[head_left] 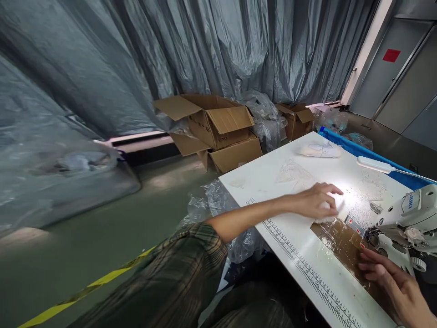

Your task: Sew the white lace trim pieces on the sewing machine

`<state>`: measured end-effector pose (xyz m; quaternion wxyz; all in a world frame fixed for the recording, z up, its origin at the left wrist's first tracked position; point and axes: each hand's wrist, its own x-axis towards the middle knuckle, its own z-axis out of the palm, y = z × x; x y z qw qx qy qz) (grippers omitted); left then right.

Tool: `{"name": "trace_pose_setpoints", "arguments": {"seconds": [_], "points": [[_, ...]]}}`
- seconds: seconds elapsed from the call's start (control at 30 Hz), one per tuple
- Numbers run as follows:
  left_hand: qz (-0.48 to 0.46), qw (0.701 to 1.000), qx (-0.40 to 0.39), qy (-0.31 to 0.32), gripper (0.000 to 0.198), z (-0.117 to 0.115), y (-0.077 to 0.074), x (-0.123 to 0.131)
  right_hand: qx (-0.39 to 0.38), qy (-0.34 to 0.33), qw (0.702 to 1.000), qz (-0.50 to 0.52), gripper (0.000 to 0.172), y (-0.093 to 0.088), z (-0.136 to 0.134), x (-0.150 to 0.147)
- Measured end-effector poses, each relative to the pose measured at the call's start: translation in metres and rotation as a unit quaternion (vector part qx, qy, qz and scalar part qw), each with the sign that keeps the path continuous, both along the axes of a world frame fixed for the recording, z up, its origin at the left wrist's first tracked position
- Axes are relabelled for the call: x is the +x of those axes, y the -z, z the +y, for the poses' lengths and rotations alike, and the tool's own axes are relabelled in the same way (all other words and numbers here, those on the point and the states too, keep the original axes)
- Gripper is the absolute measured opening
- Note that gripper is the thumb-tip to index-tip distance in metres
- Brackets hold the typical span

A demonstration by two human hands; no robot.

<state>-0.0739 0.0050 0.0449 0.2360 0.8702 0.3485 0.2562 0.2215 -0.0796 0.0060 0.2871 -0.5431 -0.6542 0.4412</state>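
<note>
My left hand (317, 200) reaches across the white table top with its fingers bent and spread. Beneath it shows the edge of something white and fuzzy, perhaps lace; whether the fingertips touch it I cannot tell. Close by, a brown tape-covered sheet (336, 239) lies in front of the sewing machine (406, 218). At the lower right my right hand (392, 278) rests at the brown sheet, fingers stretched out toward the needle area. White lace pieces (295, 173) lie flat beyond my left hand, and another lace piece (360, 214) is left of the machine head.
A printed ruler (307, 269) runs along the near table edge (259, 232). Toward the back lie a white bundle (321, 149) and a white-handled rod (375, 165). Open cardboard boxes (221, 127) and clear plastic bags (264, 114) stand on the floor before a silver curtain (205, 45).
</note>
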Motion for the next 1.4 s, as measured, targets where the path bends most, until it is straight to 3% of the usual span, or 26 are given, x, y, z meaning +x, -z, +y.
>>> {"name": "trace_pose_setpoints", "arguments": {"seconds": [0.1, 0.2, 0.33, 0.43, 0.57, 0.67, 0.77, 0.87, 0.97, 1.03, 1.1, 1.23, 1.33, 1.4], "points": [[0.002, 0.991, 0.048, 0.122, 0.019, -0.023, 0.002, 0.035, -0.058, -0.047, 0.993, 0.089, 0.065, 0.001, -0.009, -0.016], [0.010, 0.972, 0.067, 0.224, 0.009, -0.038, 0.000, 0.059, -0.074, -0.043, 0.994, 0.062, 0.055, -0.005, -0.021, -0.027], [0.016, 0.948, -0.029, 0.318, 0.003, -0.050, -0.012, 0.062, -0.104, -0.078, 0.991, 0.041, 0.050, -0.025, -0.050, -0.026], [0.001, 0.926, -0.128, 0.355, 0.011, -0.057, -0.021, 0.051, -0.100, -0.032, 0.994, 0.036, 0.045, -0.035, -0.075, -0.019], [-0.048, 0.913, -0.201, 0.353, 0.019, -0.059, -0.022, 0.040, -0.100, -0.019, 0.993, 0.052, 0.044, -0.040, -0.087, -0.010], [-0.071, 0.910, -0.243, 0.327, 0.019, -0.048, -0.016, 0.038, -0.082, 0.030, 0.994, 0.058, 0.053, -0.039, -0.073, -0.006], [-0.058, 0.931, -0.231, 0.277, 0.022, -0.028, -0.009, 0.037, -0.042, 0.111, 0.992, 0.030, 0.054, -0.032, -0.051, -0.006], [0.001, 0.960, -0.168, 0.224, 0.025, -0.008, 0.000, 0.034, 0.013, 0.189, 0.981, -0.041, 0.049, -0.024, -0.030, -0.008], [0.077, 0.989, -0.033, 0.120, 0.027, 0.004, 0.013, 0.033, 0.047, 0.228, 0.961, -0.152, 0.041, -0.020, -0.020, -0.009], [0.097, 0.991, 0.058, 0.075, 0.025, 0.005, 0.023, 0.035, 0.066, 0.235, 0.949, -0.198, 0.039, -0.020, -0.019, -0.008], [0.091, 0.985, 0.104, 0.104, 0.023, 0.002, 0.032, 0.039, 0.071, 0.231, 0.948, -0.208, 0.038, -0.021, -0.020, -0.007], [0.077, 0.969, 0.097, 0.212, 0.017, -0.008, 0.038, 0.045, 0.033, 0.220, 0.963, -0.154, 0.039, -0.020, -0.021, -0.012], [0.046, 0.977, 0.052, 0.201, 0.024, -0.011, 0.033, 0.043, 0.008, 0.208, 0.977, -0.048, 0.045, -0.020, -0.016, -0.032], [0.003, 0.983, -0.025, 0.181, 0.047, -0.012, 0.028, 0.040, -0.004, 0.184, 0.983, 0.029, 0.050, -0.021, -0.011, -0.048]]}}
